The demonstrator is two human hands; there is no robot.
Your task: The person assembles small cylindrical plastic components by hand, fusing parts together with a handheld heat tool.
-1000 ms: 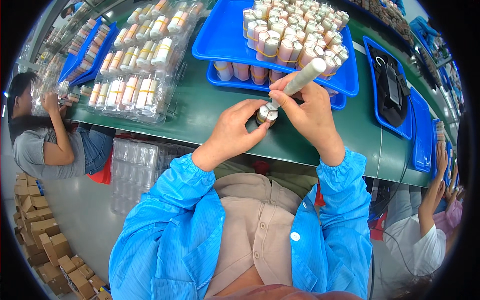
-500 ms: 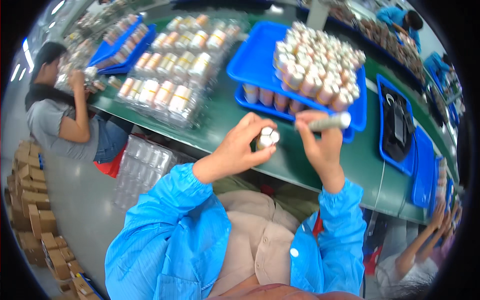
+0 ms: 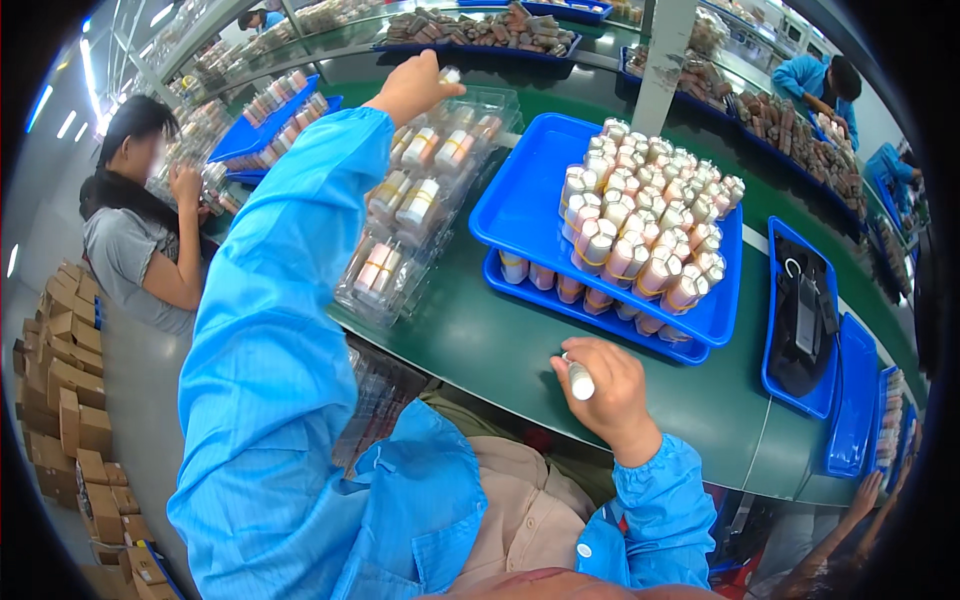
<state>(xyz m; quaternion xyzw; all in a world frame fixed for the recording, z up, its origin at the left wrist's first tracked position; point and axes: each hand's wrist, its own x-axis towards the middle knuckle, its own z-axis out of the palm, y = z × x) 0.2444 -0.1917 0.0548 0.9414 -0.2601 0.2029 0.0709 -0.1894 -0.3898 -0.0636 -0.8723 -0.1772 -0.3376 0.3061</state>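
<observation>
My left hand point(image 3: 415, 88) stretches out to the far end of the clear plastic blister trays point(image 3: 350, 300). Its fingers are closed on a small bundle of white-ended cylinders point(image 3: 450, 76), mostly hidden by the hand. Other banded bundles point(image 3: 418, 202) of cylindrical cells sit in the tray's pockets, partly covered by my left sleeve. Low over the green table's front edge, my right hand point(image 3: 618, 395) is closed around a thick, pale marker pen point(image 3: 579, 380), its white end pointing toward me. Beyond that hand, many upright cell bundles point(image 3: 650, 215) fill the right part of a blue tray point(image 3: 520, 205).
Under that tray lies another blue tray point(image 3: 500, 275) with more cells. To the right, a blue tray point(image 3: 775, 370) holds a black device point(image 3: 800, 320). A metal post point(image 3: 660, 80) rises at the back. A co-worker point(image 3: 140, 220) sits at left, near stacked cardboard boxes point(image 3: 75, 350).
My left hand has moved from in front of me to the far end of the plastic tray with the bundle. My right hand has come lower and nearer, its pen turned toward me.
</observation>
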